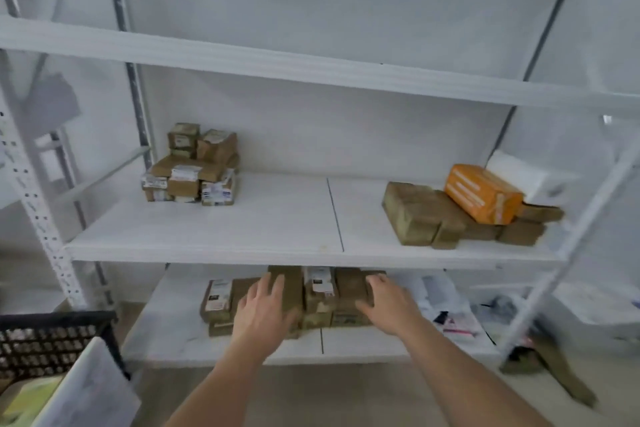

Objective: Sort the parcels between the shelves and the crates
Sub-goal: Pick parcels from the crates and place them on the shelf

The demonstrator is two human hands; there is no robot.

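On the lower shelf (pixel 180 343) lies a cluster of brown cardboard parcels (pixel 318 298), some with white labels. My left hand (pixel 265 314) lies with straight fingers on the left side of the cluster. At its right side, my right hand (pixel 386 302) touches a brown parcel (pixel 349 284) with fingers slightly bent. The middle shelf (pixel 277 222) carries a stack of labelled brown parcels (pixel 190 166) at the left. At its right lie flat brown parcels (pixel 422 215) with an orange parcel (pixel 483 192) and a white parcel (pixel 519 172) on top.
A black plastic crate (pixel 52 340) stands at the lower left, with white and yellowish packets in it. White plastic mailers (pixel 446 308) lie on the lower shelf to the right. Slanted white shelf posts (pixel 568 243) frame both sides. The upper shelf (pixel 311 66) shows nothing on it.
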